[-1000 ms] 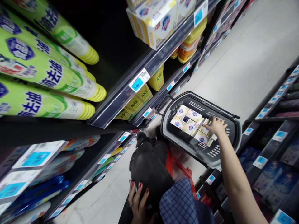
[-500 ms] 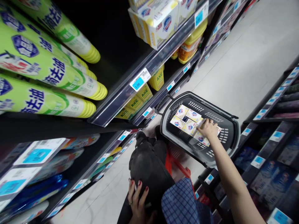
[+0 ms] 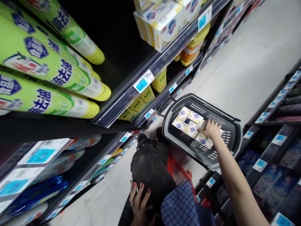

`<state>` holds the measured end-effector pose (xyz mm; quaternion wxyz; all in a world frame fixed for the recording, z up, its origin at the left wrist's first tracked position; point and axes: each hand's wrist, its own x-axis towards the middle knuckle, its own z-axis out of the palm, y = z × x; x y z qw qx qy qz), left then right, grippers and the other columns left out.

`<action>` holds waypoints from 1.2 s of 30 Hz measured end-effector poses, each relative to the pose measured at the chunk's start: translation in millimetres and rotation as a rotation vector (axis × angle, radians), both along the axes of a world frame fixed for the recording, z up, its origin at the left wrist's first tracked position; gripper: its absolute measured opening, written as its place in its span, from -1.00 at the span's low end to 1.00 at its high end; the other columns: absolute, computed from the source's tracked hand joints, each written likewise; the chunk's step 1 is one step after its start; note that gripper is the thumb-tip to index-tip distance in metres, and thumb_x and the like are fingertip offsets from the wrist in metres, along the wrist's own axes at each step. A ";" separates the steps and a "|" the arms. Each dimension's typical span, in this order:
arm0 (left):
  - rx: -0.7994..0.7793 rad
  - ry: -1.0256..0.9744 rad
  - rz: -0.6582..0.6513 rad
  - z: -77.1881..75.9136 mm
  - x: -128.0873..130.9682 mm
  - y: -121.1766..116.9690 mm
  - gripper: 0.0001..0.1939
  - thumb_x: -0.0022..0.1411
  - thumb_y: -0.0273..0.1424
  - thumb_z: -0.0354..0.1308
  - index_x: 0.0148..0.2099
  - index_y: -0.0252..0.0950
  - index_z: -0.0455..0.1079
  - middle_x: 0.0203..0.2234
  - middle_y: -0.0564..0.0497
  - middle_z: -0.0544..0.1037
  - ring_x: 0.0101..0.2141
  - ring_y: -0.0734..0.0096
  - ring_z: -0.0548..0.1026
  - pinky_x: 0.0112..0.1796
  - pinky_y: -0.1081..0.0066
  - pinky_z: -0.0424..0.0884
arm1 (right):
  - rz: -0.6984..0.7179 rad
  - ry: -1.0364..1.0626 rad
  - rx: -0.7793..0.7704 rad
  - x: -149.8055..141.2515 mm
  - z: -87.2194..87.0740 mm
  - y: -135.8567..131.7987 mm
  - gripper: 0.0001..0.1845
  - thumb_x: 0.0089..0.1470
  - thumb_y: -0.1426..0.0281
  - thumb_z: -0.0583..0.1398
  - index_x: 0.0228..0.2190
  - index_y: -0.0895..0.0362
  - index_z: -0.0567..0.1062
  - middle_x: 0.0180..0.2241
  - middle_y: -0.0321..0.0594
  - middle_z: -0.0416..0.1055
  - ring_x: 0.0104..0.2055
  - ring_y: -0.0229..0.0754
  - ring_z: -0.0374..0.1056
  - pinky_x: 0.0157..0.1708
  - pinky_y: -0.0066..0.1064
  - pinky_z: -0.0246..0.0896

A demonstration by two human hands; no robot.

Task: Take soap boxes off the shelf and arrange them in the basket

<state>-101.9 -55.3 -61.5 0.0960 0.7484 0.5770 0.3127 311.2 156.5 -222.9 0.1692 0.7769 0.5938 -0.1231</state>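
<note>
My right hand [image 3: 213, 130] reaches down into a dark grey shopping basket [image 3: 231, 141] on the floor. Its fingers curl over a white-and-yellow soap box at the right end of several such soap boxes [image 3: 188, 121] lying flat in the basket. My left hand [image 3: 139, 201], with red nails, lies flat and spread on my dark trouser knee [image 3: 150, 166]. It holds nothing.
Left shelves carry lying green-yellow bottles [image 3: 58, 72], soap multipacks [image 3: 162, 22] and yellow AXE packs [image 3: 145, 95], with price tags [image 3: 144, 82] on the shelf edges. A second shelf unit [image 3: 270, 150] lines the right. Pale floor [image 3: 246, 62] runs between them. Blue checked cloth [image 3: 183, 207] hangs near my lap.
My right hand has slid left from the basket's right side onto the soap boxes, its spread fingers curling over one. The left hand stays on the knee.
</note>
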 end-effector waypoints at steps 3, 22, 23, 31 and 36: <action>-0.002 0.005 0.001 -0.1 -0.7 -1.1 -0.62 0.38 -0.28 -0.02 0.18 -0.26 0.28 0.27 -0.14 0.22 0.32 -0.06 0.07 0.24 -0.13 0.09 | -0.001 0.020 0.023 3.8 -2.6 -0.3 0.19 -0.01 -0.23 0.06 0.26 0.50 -0.06 0.08 0.39 0.24 0.06 0.35 0.21 0.04 0.08 0.00; -0.067 0.035 0.044 1.4 -0.4 -5.9 -0.60 0.36 -0.17 0.00 0.16 -0.21 0.28 0.15 -0.19 0.35 0.30 -0.06 0.10 0.19 -0.21 0.16 | 0.152 0.070 0.044 19.1 -3.9 -1.8 0.10 0.02 -0.17 0.06 0.23 0.48 0.02 0.12 0.39 0.22 0.12 0.33 0.14 0.13 0.12 -0.15; -0.069 0.033 0.045 1.7 0.1 -6.1 -0.62 0.36 -0.19 0.00 0.15 -0.21 0.28 0.15 -0.19 0.35 0.30 -0.05 0.10 0.19 -0.21 0.16 | 0.159 0.068 0.052 17.7 -4.8 -1.5 0.08 0.03 -0.17 0.05 0.23 0.47 0.03 0.12 0.38 0.21 0.13 0.32 0.14 0.14 0.11 -0.15; -0.071 0.038 0.049 2.1 0.1 -6.2 -0.56 0.32 -0.12 0.06 0.13 -0.23 0.29 0.17 -0.20 0.33 0.30 -0.06 0.10 0.20 -0.18 0.16 | 0.157 0.106 0.058 17.3 -12.8 -2.2 0.07 0.01 -0.15 0.09 0.25 0.41 0.01 0.17 0.33 0.16 0.14 0.29 0.10 0.13 0.09 -0.14; -0.053 0.041 0.039 -1.1 -2.4 -6.8 -0.53 0.30 -0.08 0.07 0.13 -0.22 0.30 0.18 -0.20 0.33 0.29 -0.07 0.12 0.19 -0.19 0.17 | 0.171 0.116 0.046 15.5 -9.3 -0.1 0.05 0.03 -0.14 0.07 0.25 0.40 0.02 0.17 0.31 0.14 0.14 0.29 0.08 0.12 0.09 -0.12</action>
